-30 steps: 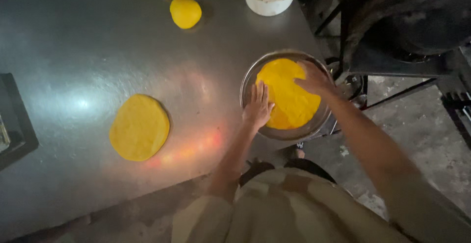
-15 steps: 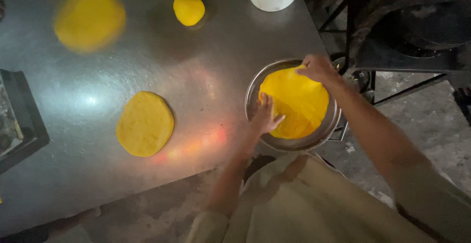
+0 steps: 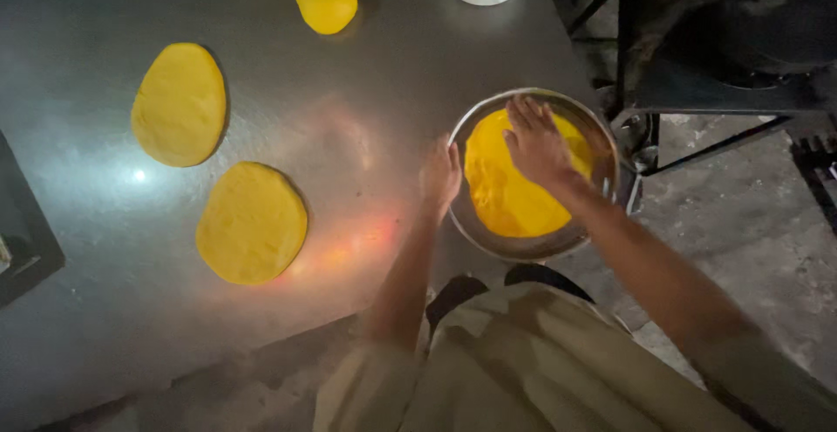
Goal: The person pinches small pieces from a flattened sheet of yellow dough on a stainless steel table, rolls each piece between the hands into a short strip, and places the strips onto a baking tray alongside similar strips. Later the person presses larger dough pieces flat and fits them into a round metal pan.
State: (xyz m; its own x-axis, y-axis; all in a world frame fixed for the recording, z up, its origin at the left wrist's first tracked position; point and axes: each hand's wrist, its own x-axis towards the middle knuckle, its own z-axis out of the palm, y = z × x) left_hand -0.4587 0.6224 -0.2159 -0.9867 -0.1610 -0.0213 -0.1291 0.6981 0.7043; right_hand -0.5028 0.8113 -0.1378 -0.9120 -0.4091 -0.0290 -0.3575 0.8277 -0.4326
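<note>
Two flattened yellow discs (image 3: 179,103) are lying far left on the grey table (image 3: 366,136). My left hand (image 3: 440,175), fingers together, is bracing the metal pan (image 3: 602,140), seemingly touching its rim. My right hand (image 3: 536,144), fingers spread, is pressing the yellow dough sheet (image 3: 506,197) inside, its long axis running away from me.

dough disc (image 3: 510,190): yellow, flattened, roughly oval, lying flat inside the pan and filling most of its base
pan (image 3: 586,238): round, shallow, shiny metal, sitting upright at the table's near right edge, partly overhanging the corner
</note>
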